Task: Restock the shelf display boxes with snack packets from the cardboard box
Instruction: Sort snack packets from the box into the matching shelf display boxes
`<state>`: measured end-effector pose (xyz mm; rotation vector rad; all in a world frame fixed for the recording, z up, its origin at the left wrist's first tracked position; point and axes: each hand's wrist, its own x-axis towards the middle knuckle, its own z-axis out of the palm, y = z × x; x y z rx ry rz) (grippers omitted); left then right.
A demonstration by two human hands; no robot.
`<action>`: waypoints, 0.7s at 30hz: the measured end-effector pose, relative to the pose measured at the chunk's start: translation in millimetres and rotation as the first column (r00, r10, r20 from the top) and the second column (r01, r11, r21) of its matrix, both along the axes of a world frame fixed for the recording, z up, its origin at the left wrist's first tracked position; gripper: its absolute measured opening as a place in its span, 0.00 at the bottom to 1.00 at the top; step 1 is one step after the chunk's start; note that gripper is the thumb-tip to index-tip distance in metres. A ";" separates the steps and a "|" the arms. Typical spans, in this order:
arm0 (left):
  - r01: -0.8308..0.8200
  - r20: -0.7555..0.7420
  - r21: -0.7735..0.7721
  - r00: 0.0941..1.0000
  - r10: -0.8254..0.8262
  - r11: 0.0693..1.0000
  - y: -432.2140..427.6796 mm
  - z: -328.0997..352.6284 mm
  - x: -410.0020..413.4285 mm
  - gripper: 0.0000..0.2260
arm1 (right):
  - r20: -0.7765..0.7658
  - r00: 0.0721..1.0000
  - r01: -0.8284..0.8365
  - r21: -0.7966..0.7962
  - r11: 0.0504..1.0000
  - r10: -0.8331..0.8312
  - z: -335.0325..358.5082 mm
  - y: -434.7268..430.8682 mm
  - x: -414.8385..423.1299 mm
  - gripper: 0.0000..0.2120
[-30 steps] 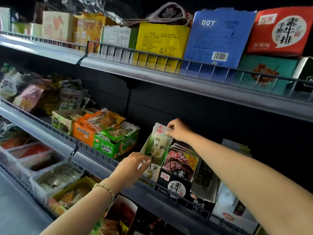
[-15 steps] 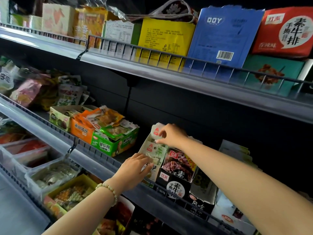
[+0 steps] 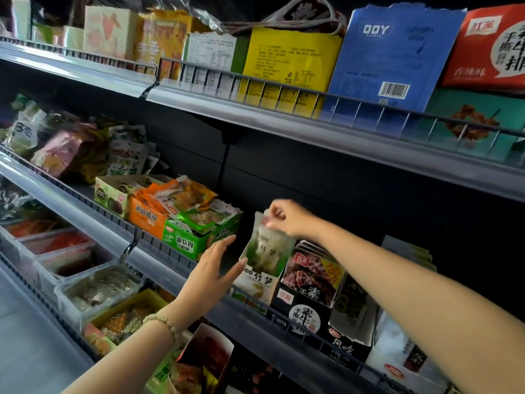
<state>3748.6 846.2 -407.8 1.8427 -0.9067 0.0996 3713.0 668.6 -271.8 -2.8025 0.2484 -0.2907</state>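
A green-and-white snack packet [image 3: 267, 245] stands upright in a white display box [image 3: 257, 282] on the middle shelf. My right hand [image 3: 287, 217] pinches the packet's top edge. With fingers straight, my left hand [image 3: 213, 265] presses against the left side of the box and packet. A beaded bracelet sits on the left wrist. The cardboard box is not in view.
Right of the white box stands a black-and-red display box [image 3: 306, 305] full of packets. To the left sit green [image 3: 196, 240] and orange [image 3: 146, 217] display boxes. A wire rail [image 3: 159, 245] runs along the shelf front. The upper shelf [image 3: 284, 129] overhangs close above.
My right hand has pushed the packet lower into the white box. The left hand has shifted slightly up along the box's left side.
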 end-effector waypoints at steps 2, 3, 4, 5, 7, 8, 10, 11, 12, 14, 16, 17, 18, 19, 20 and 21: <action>0.015 -0.203 -0.172 0.978 -0.050 0.985 -3.3 13.0 -4.3 0.37 | 0.170 0.985 -0.060 0.136 0.989 0.036 20.5 -1.7 -14.0 0.09; 0.007 -0.289 -0.249 0.954 -0.081 0.968 -6.3 19.5 -6.4 0.39 | 0.234 0.972 -0.082 0.201 0.976 0.033 29.2 -3.1 -21.4 0.06; -0.010 -0.379 -0.302 0.919 -0.110 0.953 -9.4 25.6 -7.8 0.42 | 0.288 0.957 -0.100 0.270 0.958 0.019 36.2 -5.1 -27.8 0.05; -0.034 -0.467 -0.330 0.875 -0.131 0.943 -12.0 31.6 -10.2 0.45 | 0.337 0.941 -0.115 0.346 0.931 -0.008 40.0 -7.5 -32.4 0.06; -0.056 -0.617 -0.358 0.764 -0.191 0.932 -14.4 40.0 -14.0 0.46 | 0.395 0.915 -0.142 0.504 0.852 -0.081 42.1 -9.5 -38.0 0.07; -0.057 -0.653 -0.396 0.720 -0.237 0.917 -15.4 41.6 -15.7 0.38 | 0.396 0.909 -0.137 0.572 0.809 -0.127 40.7 -11.0 -38.7 0.06; -0.079 -0.676 -0.480 0.668 -0.311 0.873 -15.4 44.3 -21.6 0.17 | 0.336 0.922 -0.088 0.666 0.741 -0.193 36.8 -14.1 -40.5 0.08; -0.091 -0.676 -0.504 0.661 -0.327 0.859 -15.1 44.3 -21.5 0.14 | 0.272 0.942 -0.049 0.690 0.723 -0.196 34.6 -16.5 -41.6 0.14; -0.088 -0.677 -0.520 0.649 -0.347 0.850 -12.4 47.1 -24.5 0.15 | 0.188 0.966 -0.009 0.703 0.711 -0.175 33.2 -17.6 -44.0 0.19; -0.071 -0.669 -0.533 0.645 -0.369 0.843 -6.6 48.0 -23.6 0.17 | 0.072 0.993 0.015 0.721 0.693 -0.096 30.6 -18.3 -49.9 0.18; -0.038 -0.674 -0.553 0.607 -0.420 0.832 -1.0 49.0 -21.9 0.15 | 0.073 0.993 0.004 0.762 0.648 -0.092 28.2 -21.6 -54.0 0.15; -0.011 -0.666 -0.595 0.566 -0.486 0.803 0.0 48.8 -20.2 0.15 | 0.092 0.990 -0.003 0.778 0.628 -0.110 27.7 -23.8 -55.7 0.14; -0.003 -0.655 -0.653 0.506 -0.562 0.758 0.3 50.6 -20.0 0.15 | 0.108 0.985 -0.005 0.796 0.606 -0.133 27.0 -26.6 -56.5 0.13; -0.018 -0.643 -0.700 0.452 -0.619 0.714 -1.8 50.0 -18.5 0.16 | 0.113 0.984 -0.009 0.808 0.589 -0.140 25.8 -28.4 -57.8 0.12; -0.048 -0.637 -0.730 0.409 -0.654 0.681 -3.3 50.9 -18.6 0.16 | 0.110 0.984 -0.008 0.821 0.571 -0.143 24.2 -30.4 -57.9 0.12; -0.081 -0.635 -0.744 0.392 -0.665 0.663 -6.7 49.7 -16.6 0.15 | 0.107 0.985 -0.011 0.827 0.563 -0.138 22.4 -31.6 -58.2 0.11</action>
